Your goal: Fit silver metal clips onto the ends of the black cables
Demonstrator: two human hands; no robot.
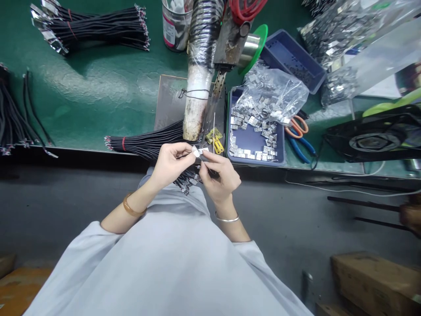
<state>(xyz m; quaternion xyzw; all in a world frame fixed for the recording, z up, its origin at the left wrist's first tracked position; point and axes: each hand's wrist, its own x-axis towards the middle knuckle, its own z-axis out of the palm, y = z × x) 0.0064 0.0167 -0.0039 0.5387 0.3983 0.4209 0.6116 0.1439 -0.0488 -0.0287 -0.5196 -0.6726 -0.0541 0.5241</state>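
My left hand is closed in a pinch at the table edge, a white cover on a fingertip. At its tips is a small silver USB connector. My right hand meets it from the other side, fingers bent and closed; what lies between its thumb and fingers is too small to make out. Just above stands a soldering iron, its tip close to my fingers. A bundle of black cables, tied with a red band, lies beside my left hand. Below my fingers hang cable ends with metal connectors.
A blue tray of loose USB connectors sits right of my hands, a plastic bag over it. A wrapped fume pipe comes down in front. Pliers, a solder spool, a fan and more cable bundles lie around.
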